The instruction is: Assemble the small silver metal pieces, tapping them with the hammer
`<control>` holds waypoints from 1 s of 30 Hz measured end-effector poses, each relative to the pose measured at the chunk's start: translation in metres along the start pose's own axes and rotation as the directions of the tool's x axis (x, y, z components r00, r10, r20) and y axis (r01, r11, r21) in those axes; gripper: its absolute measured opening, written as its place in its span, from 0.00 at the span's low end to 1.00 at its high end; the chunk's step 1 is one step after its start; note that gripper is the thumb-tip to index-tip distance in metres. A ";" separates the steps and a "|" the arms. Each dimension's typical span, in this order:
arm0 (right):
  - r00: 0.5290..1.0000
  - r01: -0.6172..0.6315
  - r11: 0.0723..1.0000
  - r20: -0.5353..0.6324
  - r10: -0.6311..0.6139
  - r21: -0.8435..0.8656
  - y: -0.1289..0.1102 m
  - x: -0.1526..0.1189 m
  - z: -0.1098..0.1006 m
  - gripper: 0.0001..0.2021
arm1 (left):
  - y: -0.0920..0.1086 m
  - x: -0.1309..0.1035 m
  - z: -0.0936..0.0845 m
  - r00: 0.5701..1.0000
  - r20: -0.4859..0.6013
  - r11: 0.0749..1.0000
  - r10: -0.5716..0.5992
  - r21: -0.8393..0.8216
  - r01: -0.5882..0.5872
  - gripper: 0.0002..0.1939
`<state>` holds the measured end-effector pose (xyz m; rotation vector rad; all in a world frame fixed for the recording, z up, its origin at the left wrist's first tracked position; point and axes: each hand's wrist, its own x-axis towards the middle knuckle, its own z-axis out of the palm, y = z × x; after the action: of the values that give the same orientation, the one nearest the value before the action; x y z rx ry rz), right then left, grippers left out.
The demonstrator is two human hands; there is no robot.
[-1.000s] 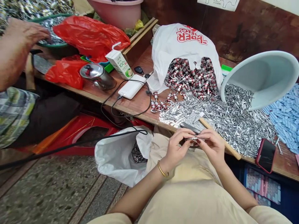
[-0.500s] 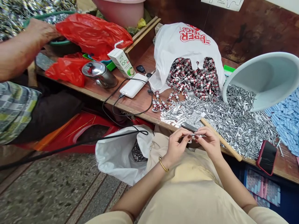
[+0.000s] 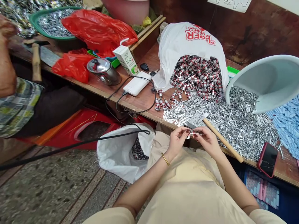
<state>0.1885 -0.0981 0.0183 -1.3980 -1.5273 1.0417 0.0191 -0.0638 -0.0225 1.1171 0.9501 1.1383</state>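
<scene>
My left hand (image 3: 178, 140) and my right hand (image 3: 208, 141) meet at the bench's front edge, fingertips pinched on the two ends of a small silver metal piece (image 3: 192, 134) with red on it. A gold bangle circles my left wrist. Just beyond my fingers lies a dark flat metal tool (image 3: 189, 125), partly hidden. The hammer (image 3: 220, 137) rests on a heap of small silver parts (image 3: 243, 130), its head to the upper left and its wooden handle reaching the bench edge. Red-and-silver pieces (image 3: 198, 74) spill from a white plastic bag (image 3: 191, 40).
A tipped grey basin (image 3: 275, 81), blue strips (image 3: 287, 124) and a phone (image 3: 267, 160) lie right. Left are a power bank (image 3: 137, 83), drink carton (image 3: 126, 60), metal mug (image 3: 104, 71) and red bags (image 3: 100, 31). An open white sack (image 3: 116, 158) stands below. Another person's arm (image 3: 6, 65) is far left.
The other person's hand has moved left, off the green basin. The view has shifted slightly. The small piece between my fingers has turned and shows more red; both my hands still hold it.
</scene>
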 end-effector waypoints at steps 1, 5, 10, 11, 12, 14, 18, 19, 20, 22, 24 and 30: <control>1.000 0.016 0.998 0.020 -0.015 -0.064 0.001 0.001 0.000 0.12 | -0.004 0.001 -0.002 1.000 -0.018 1.000 -0.023 -0.011 0.023 0.17; 0.996 0.050 0.973 0.081 -0.032 -0.224 0.003 0.003 0.002 0.13 | -0.012 0.004 -0.007 0.996 -0.043 0.996 -0.073 -0.049 0.071 0.19; 0.996 0.070 0.961 0.077 -0.051 -0.269 0.005 0.005 0.005 0.13 | -0.010 0.005 -0.008 0.996 -0.013 0.993 -0.089 -0.076 0.088 0.20; 0.996 0.073 0.961 0.072 -0.055 -0.267 0.006 0.005 0.005 0.13 | -0.010 0.006 -0.008 0.996 -0.008 0.993 -0.089 -0.077 0.088 0.20; 0.996 0.074 0.961 0.066 -0.059 -0.265 0.006 0.005 0.005 0.13 | -0.009 0.006 -0.008 0.996 -0.002 0.993 -0.091 -0.078 0.091 0.20; 0.997 0.066 0.963 0.057 -0.053 -0.263 0.007 0.005 0.004 0.14 | -0.009 0.007 -0.008 0.995 0.007 0.992 -0.098 -0.078 0.099 0.20; 0.999 0.028 0.965 0.049 -0.016 -0.260 0.011 0.004 0.001 0.15 | -0.010 0.006 -0.008 0.995 0.021 0.992 -0.100 -0.073 0.101 0.20; 0.999 0.027 0.965 0.049 -0.014 -0.260 0.012 0.004 0.000 0.15 | -0.010 0.006 -0.009 0.995 0.028 0.993 -0.098 -0.070 0.100 0.19; 0.999 0.029 0.964 0.049 -0.017 -0.263 0.013 0.004 0.000 0.15 | -0.010 0.006 -0.009 0.995 0.035 0.993 -0.097 -0.070 0.099 0.19; 0.998 0.039 0.961 0.054 -0.025 -0.273 0.015 0.005 0.000 0.15 | -0.011 0.005 -0.009 0.994 0.046 0.992 -0.096 -0.073 0.099 0.19; 0.998 0.049 0.957 0.061 -0.033 -0.286 0.016 0.006 0.000 0.14 | -0.013 0.005 -0.009 0.994 0.048 0.992 -0.095 -0.078 0.099 0.19; 0.996 0.062 0.946 0.073 -0.040 -0.317 0.018 0.007 0.000 0.14 | -0.017 0.004 -0.010 0.996 0.056 0.993 -0.067 -0.089 0.072 0.19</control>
<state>0.1938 -0.0906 0.0019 -1.5442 -1.8340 0.8412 0.0136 -0.0588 -0.0407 1.0280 0.8813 1.0799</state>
